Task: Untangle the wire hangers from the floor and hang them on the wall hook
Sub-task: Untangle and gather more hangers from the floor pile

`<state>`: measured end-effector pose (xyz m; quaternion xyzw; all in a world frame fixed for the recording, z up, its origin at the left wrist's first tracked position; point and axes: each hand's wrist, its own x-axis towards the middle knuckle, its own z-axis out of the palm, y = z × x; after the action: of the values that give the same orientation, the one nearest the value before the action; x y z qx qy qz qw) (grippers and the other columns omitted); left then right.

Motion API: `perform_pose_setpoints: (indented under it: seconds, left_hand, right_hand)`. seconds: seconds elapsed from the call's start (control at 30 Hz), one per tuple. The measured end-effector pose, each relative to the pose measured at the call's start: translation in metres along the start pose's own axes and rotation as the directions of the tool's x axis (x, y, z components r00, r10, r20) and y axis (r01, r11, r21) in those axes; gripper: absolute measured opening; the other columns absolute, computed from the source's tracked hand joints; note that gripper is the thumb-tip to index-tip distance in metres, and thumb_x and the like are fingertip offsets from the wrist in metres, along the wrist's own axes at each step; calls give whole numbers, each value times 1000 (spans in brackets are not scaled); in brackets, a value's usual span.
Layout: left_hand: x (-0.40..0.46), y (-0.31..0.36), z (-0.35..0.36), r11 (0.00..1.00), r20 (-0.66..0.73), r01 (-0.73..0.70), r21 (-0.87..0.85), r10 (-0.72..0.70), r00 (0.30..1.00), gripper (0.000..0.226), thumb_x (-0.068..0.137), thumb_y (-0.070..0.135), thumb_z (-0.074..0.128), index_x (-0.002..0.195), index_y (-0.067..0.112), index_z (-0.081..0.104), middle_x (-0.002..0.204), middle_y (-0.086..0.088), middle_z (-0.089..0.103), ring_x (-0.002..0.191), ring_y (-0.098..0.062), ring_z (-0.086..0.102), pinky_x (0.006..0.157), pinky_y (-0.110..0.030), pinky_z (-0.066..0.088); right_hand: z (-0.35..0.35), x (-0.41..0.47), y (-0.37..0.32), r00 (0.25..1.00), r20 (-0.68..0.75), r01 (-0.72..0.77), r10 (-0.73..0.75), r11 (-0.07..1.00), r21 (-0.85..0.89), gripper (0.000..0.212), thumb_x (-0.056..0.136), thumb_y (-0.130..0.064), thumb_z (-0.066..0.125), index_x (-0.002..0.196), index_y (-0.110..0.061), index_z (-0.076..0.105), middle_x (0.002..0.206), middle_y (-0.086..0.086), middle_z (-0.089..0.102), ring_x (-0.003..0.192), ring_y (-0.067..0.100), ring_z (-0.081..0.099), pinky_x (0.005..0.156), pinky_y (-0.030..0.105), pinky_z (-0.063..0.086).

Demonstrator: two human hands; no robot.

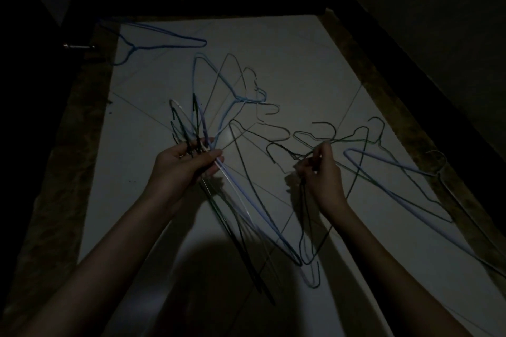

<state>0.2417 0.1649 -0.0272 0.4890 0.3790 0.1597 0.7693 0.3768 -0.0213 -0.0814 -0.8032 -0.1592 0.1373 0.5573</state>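
The room is dim. My left hand (186,164) grips a bunch of several wire hangers (232,200) by their necks; white, pale blue and dark wires run down from it toward me. My right hand (321,172) pinches the twisted neck of a dark green hanger (353,172) that is tangled with others. More hangers lie on the pale tiled floor: a light blue one (200,82) in the middle, a lavender one (383,164) at the right, a dark blue one (164,38) apart at the back left. No wall hook shows.
The pale tiled floor (287,63) is bordered by a brown patterned strip (63,172) on the left and right. Dark furniture or a door stands at the back, a wall (438,22) at the right. A small metal knob (68,46) sticks out at the left.
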Motion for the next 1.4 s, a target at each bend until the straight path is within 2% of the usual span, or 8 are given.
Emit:
perform_pose_setpoints:
  seconds: [0.2, 0.33, 0.5, 0.63, 0.83, 1.0, 1.23, 1.4]
  left_hand:
    - [-6, -4, 5, 998, 30, -12, 67, 10, 999, 21, 81, -3, 65, 99, 7, 65, 92, -12, 70, 72, -14, 71, 67, -20, 57]
    - [-7, -7, 10, 998, 20, -4, 56, 3, 1000, 24, 80, -6, 65, 103, 2, 64, 91, -15, 70, 70, -14, 71, 66, -20, 57]
    - [-10, -8, 17, 1000, 2, 14, -18, -14, 1000, 44, 79, -7, 65, 119, 8, 56, 100, -20, 68, 77, -19, 71, 69, -26, 59]
    - [-10, -10, 19, 999, 58, 0, -53, 4, 998, 50, 81, -4, 65, 121, 24, 53, 98, -14, 71, 86, -23, 70, 69, -26, 58]
    - [-8, -17, 21, 993, 80, 57, -107, -48, 996, 34, 83, -9, 58, 113, 6, 61, 98, -11, 72, 90, -19, 70, 72, -22, 56]
    - [-6, -12, 19, 992, 77, 39, -117, -30, 997, 35, 81, -10, 55, 112, 3, 62, 103, -15, 70, 96, -24, 67, 79, -25, 56]
    - [-1, -5, 16, 985, 112, -34, -171, 54, 992, 38, 84, -12, 54, 116, 7, 59, 107, -5, 70, 103, -14, 65, 83, -20, 54]
    - [1, 2, 15, 982, 108, -40, -187, 61, 992, 38, 85, -11, 53, 118, 9, 57, 113, -8, 68, 106, -16, 63, 89, -27, 51]
  right_hand:
    - [21, 0, -37, 996, 70, 50, -58, 992, 117, 39, 86, 3, 58, 70, -19, 30, 70, 6, 57, 65, 8, 61, 50, 29, 45]
    - [37, -6, -51, 985, 151, 64, -87, 986, 155, 35, 85, 4, 57, 71, -18, 33, 72, 7, 58, 65, 9, 61, 52, 22, 49]
    - [45, -11, -61, 980, 173, 51, -96, 968, 244, 30, 85, 5, 57, 73, -14, 38, 59, -6, 53, 77, 28, 64, 61, 24, 54]
    - [49, -17, -68, 962, 191, 186, -194, 981, 56, 24, 81, 1, 63, 73, -16, 47, 69, 2, 57, 76, 23, 61, 66, 36, 51]
    - [56, -27, -69, 944, 202, 293, -261, 944, -150, 15, 84, -10, 63, 87, -18, 51, 88, -2, 63, 78, 13, 60, 70, 38, 52]
    - [53, -33, -66, 952, 304, 101, -45, 980, -173, 29, 82, -39, 65, 104, -26, 50, 97, -8, 60, 87, 10, 60, 77, 34, 53]
    - [49, -27, -69, 936, 352, 69, -11, 986, -151, 36, 77, -22, 72, 110, -26, 56, 84, -5, 64, 73, 12, 60, 72, 35, 51]
    - [57, -23, -75, 936, 342, 204, -78, 914, -350, 37, 79, -25, 65, 114, -27, 53, 87, -9, 60, 66, 9, 51, 64, 30, 43]
